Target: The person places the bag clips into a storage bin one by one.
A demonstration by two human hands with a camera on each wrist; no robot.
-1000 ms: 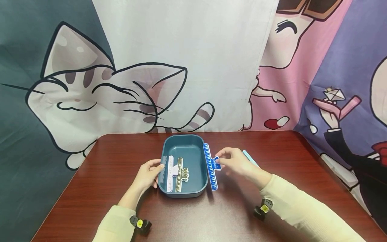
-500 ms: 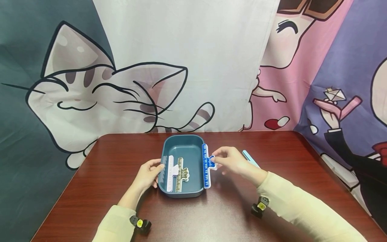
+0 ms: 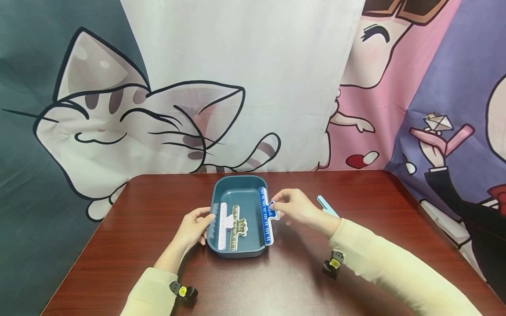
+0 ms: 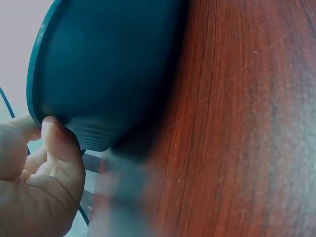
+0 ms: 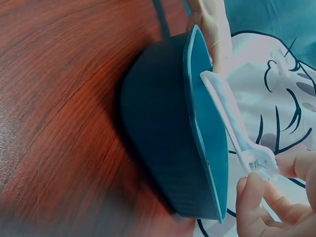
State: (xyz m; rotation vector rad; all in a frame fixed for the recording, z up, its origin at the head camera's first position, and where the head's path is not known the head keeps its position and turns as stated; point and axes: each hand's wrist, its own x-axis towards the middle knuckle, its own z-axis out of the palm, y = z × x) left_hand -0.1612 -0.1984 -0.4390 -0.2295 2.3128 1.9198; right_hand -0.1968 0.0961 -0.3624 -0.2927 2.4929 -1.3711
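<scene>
A person in cream sleeves holds a blue clip over the right rim of a deep, smooth teal tray with rounded corners. The right hand pinches the clip's lettered tab; the left hand grips the tray's left rim. The clip's long, straight bar carries piano-key stripes. Inside the tray, toward its left, lie a white clip and a gold-olive clip with a scalloped tab. A pale blue clip lies on the glossy, reddish wood-grain table, partly behind the right hand. The right wrist view alone reveals the blue clip's pale underside, with a small dark printed patch, held above the rim. The left wrist view shows fine ridges on the tray's wall, near the gripping fingers.
</scene>
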